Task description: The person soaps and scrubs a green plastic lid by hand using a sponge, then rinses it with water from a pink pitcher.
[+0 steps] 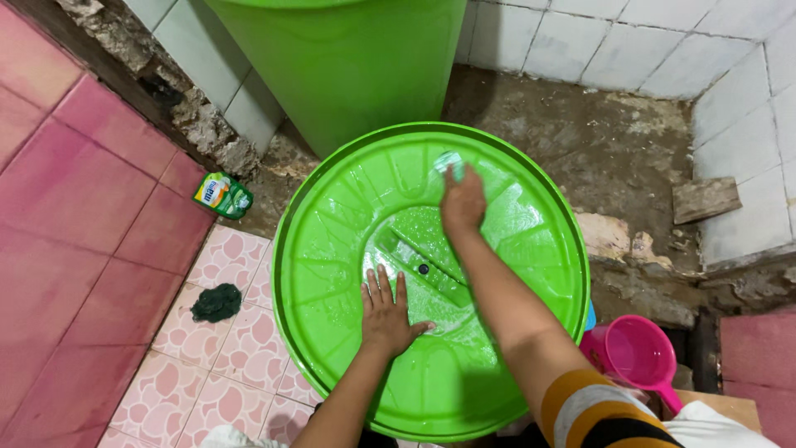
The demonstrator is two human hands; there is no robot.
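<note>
Scrubbing step: right hand (462,202) closed on sponge (448,164) at green lid (332,249) far rim; left hand (386,314) flat, open, steadying lid near centre handle (424,267). Next stroke calls for firm bracing.

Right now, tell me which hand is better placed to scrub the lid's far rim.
Right. The right hand is already out near the far side of the green lid, on a small sponge-like thing. The left hand lies flat beside the centre handle.

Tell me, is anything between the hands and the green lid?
Nothing visible. The left hand lies flat on the green lid beside its centre handle; the right hand presses a pale sponge against the soapy far side.
</note>
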